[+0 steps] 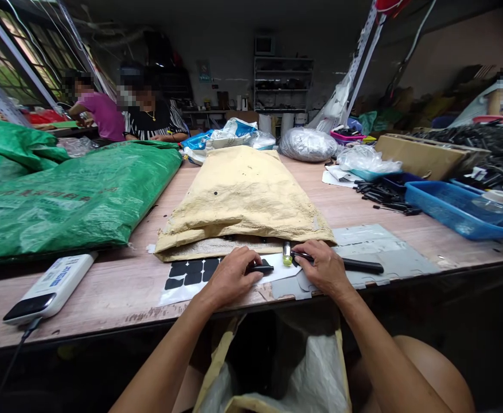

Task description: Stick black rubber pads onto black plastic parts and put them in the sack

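Single head-worn view, looking forward and down across the workbench (122, 287), hands (233, 272) close, shelving (283, 90) far beyond

Forward of the left hand (236, 269) and right hand (320, 265), the yellow sack (246, 189) obstructs direct reach; its near mouth shows only a low slot. Left: passage along tabletop (159, 209) between this sack and the green woven sack (74, 198); white power bank (51, 289) obstructs the near left. Right: passage between yellow sack and blue plastic tray (461, 212), narrowed by loose black parts (384, 198). Hammer (361, 265) handle projects rightward from the right hand, obstructing low sideways travel.
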`<state>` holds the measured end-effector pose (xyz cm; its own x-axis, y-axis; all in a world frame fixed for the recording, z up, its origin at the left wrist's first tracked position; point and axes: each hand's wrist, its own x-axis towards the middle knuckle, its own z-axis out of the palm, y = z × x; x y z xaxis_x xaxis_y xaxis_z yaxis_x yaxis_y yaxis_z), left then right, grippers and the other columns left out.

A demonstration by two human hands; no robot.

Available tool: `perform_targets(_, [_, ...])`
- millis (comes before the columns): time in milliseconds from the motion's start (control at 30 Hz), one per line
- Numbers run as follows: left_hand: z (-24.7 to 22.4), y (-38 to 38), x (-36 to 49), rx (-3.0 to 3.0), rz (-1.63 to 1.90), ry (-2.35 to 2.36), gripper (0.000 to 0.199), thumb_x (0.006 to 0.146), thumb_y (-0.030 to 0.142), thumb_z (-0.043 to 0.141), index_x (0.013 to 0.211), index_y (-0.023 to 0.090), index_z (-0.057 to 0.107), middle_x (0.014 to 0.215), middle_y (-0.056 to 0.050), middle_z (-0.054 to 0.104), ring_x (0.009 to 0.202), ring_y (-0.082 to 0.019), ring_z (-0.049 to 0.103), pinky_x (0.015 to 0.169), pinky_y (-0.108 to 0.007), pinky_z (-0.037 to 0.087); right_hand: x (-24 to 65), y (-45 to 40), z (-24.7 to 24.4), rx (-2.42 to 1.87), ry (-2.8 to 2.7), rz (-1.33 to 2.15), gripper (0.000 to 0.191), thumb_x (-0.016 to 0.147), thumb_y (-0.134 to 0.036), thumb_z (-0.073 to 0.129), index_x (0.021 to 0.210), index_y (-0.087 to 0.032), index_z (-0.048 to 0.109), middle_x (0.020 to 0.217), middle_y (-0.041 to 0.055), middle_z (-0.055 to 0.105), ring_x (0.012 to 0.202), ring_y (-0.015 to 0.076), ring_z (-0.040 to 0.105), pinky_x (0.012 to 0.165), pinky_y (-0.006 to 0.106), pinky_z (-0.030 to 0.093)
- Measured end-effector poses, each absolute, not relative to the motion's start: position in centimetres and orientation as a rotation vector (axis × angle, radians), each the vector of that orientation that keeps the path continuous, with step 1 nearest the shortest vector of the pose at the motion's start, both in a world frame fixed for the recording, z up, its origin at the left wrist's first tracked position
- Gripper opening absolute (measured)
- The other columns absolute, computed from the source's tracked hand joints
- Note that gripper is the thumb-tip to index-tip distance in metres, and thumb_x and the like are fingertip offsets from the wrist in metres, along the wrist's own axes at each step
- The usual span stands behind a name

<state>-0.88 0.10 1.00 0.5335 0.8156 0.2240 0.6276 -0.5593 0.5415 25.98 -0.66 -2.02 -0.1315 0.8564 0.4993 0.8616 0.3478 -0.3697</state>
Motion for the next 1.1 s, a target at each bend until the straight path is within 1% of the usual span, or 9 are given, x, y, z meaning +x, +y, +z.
perform_targets(100, [0.1,0.1,-1.1,2.247,0.739,1.2,0.018,0.08,0.024,0.072,0.097,0.02,0.069,0.093,-0.002,0.064,0.091,-0.02,0.057,0.082,-0.032,0.044,26.1,-0.6,-2.2,-1.483,-1.98,-0.036,0.017,0.087,-0.024,0.064,0.101,-0.027,0.073,0.097,0.0017,0.071,0.094,0.0214,0.06,0.083,0.034,0.046])
perform_targets(200, [0.0,0.3,-1.1,2.192,0.752,1.185,0.018,0.077,0.025,0.075,0.094,0.021,0.072,0.091,-0.002,0.065,0.09,-0.02,0.058,0.082,-0.031,0.043,26.2,-0.5,-2.2,-1.422,-2.02,-0.095,0.017,0.091,-0.023,0.061,0.103,-0.025,0.073,0.098,0.003,0.071,0.094,0.0209,0.061,0.084,0.034,0.047])
perform_targets(400, [0.1,0.4,-1.1,2.123,0.775,1.178,0.018,0.074,0.025,0.078,0.091,0.021,0.074,0.091,-0.001,0.067,0.091,-0.019,0.059,0.081,-0.03,0.043,25.3,-1.7,-0.9,-1.22,-2.021,-0.363,0.027,0.098,-0.02,0.052,0.121,-0.021,0.066,0.102,0.0072,0.07,0.1,0.0223,0.062,0.089,0.036,0.048])
perform_targets(500, [-0.1,0.5,-1.0,2.093,0.774,1.178,0.019,0.073,0.026,0.078,0.091,0.022,0.076,0.092,-0.001,0.068,0.092,-0.02,0.059,0.081,-0.03,0.043,23.9,-3.0,0.3,-1.129,-2.002,-0.322,0.032,0.098,-0.017,0.053,0.128,-0.021,0.063,0.105,0.0071,0.069,0.101,0.0207,0.063,0.088,0.033,0.051])
perform_targets(667, [-0.4,0.5,-1.0,2.064,0.792,1.19,0.015,0.073,0.024,0.077,0.087,0.022,0.077,0.089,-0.001,0.067,0.092,-0.02,0.059,0.083,-0.03,0.042,20.9,-4.5,2.1,-1.053,-2.049,-0.148,0.029,0.098,-0.016,0.054,0.123,-0.024,0.064,0.103,0.0052,0.069,0.095,0.0176,0.064,0.084,0.03,0.053])
perform_targets(867, [0.0,0.4,-1.0,2.108,0.758,1.208,0.005,0.074,0.024,0.077,0.077,0.021,0.076,0.08,0.0,0.061,0.086,-0.019,0.056,0.077,-0.029,0.041,19.6,-4.7,1.1,-1.073,-2.114,-0.172,0.034,0.097,-0.012,0.052,0.125,-0.025,0.064,0.102,0.0057,0.069,0.095,0.0185,0.064,0.083,0.031,0.053])
perform_targets(967, [0.0,0.4,-1.0,2.108,0.751,1.21,0.009,0.074,0.025,0.075,0.083,0.022,0.078,0.082,0.0,0.062,0.087,-0.019,0.057,0.078,-0.029,0.041,20.1,-4.5,0.5,-1.11,-2.162,-0.173,0.033,0.097,-0.011,0.051,0.122,-0.025,0.067,0.1,0.0052,0.07,0.093,0.018,0.065,0.082,0.03,0.053])
perform_targets(1100, [-0.2,0.5,-1.0,2.08,0.769,1.217,0.016,0.074,0.028,0.075,0.089,0.023,0.079,0.087,-0.001,0.066,0.092,-0.02,0.059,0.083,-0.03,0.043,21.1,-4.5,0.9,-1.114,-1.983,-0.132,0.031,0.098,-0.019,0.053,0.125,-0.027,0.066,0.105,0.0058,0.07,0.097,0.0189,0.065,0.086,0.032,0.053])
